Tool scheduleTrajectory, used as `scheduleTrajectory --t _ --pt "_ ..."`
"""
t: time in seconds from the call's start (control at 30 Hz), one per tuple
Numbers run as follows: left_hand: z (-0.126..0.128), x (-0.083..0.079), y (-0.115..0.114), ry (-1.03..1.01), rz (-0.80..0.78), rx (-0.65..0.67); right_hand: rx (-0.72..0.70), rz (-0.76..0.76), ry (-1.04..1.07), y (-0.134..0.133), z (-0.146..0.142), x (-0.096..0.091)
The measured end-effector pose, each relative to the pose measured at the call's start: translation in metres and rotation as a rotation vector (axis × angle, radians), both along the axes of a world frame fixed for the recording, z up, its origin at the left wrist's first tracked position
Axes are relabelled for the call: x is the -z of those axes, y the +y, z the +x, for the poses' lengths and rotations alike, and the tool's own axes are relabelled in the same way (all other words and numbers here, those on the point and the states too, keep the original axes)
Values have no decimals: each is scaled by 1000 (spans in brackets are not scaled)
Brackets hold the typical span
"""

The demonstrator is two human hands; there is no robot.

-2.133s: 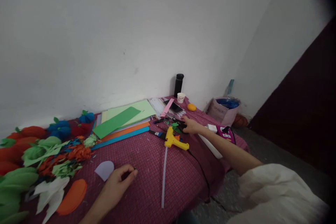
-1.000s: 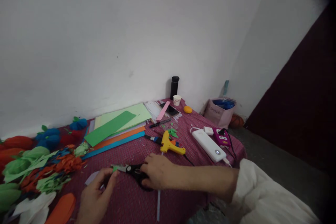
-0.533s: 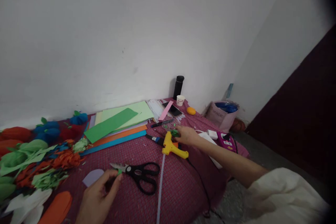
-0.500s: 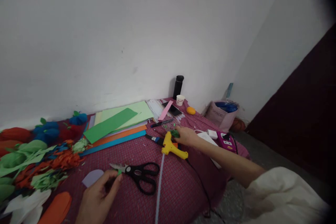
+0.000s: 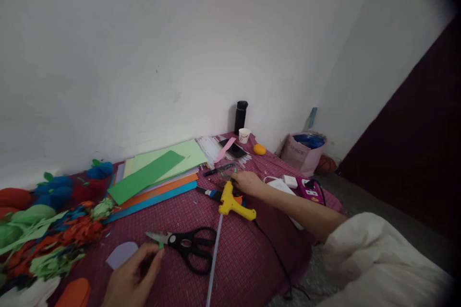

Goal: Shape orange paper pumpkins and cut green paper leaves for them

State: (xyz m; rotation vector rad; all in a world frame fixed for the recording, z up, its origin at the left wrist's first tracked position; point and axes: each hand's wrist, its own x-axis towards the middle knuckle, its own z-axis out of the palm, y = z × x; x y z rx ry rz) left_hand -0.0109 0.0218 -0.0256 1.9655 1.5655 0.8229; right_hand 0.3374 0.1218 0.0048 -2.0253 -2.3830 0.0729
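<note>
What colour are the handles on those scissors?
The scissors' handles are black, seen best in the head view.

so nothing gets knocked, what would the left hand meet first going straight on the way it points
Most likely the black-handled metal scissors, lying just ahead of the left hand and the small green scrap it pinches. Depth is unclear; they may already touch.

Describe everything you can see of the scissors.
The scissors have two black, plastic-looking loops, metal-looking blades and a pale round disc at the pivot. They lie on the checked cloth, blades pointing to the picture's left, loops near the glue stick. The loops stand apart; how far the blades open is unclear. A green scrap in the left grip is right at the blades; whether it touches them is unclear.
</note>
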Motion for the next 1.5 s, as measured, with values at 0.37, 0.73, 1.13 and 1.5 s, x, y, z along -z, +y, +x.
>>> scheduleTrajectory --t 0.37,0.73,1.13,1.5 --pt "0 -3 0 13 97 19 -96 -41 115 30 33 -26" --pt "-1 -1 1 24 128 41 -41 -130 260 66 35 -38" --pt "1 -3 2 23 133 59 81 -58 314 75 50 -30" --pt "2 -2 1 19 130 67 118 -32 478 77 63 -19"
